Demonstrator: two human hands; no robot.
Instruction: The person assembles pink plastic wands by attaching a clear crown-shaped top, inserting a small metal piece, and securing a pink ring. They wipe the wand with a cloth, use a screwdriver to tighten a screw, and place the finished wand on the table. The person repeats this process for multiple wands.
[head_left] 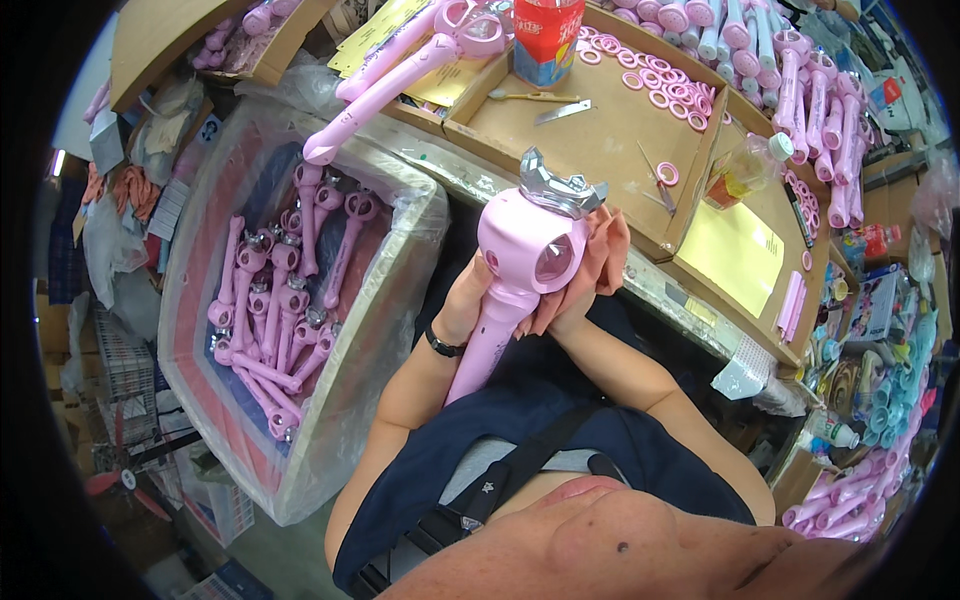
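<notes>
A large pink toy wand (pixel 512 245) stands tilted before me, its handle running down toward my body. On its round head sits a shiny silver crown (pixel 562 190), and a dark oval window shows in the head's side. My left hand (pixel 464 305) is closed round the wand below the head; most of its fingers are hidden behind it. Bunched in my right hand (pixel 572 314) is an orange-pink cloth (pixel 604 250), pressed against the right side of the head.
A plastic-lined bin (pixel 420 210) at left holds several crowned wands (pixel 285 310). Ahead, cardboard trays (pixel 590 150) hold pink rings (pixel 680 95), a knife blade (pixel 563 112), a red-labelled container (pixel 548 40) and a bottle (pixel 745 170). Two wands (pixel 385 95) lie across the tray's left edge.
</notes>
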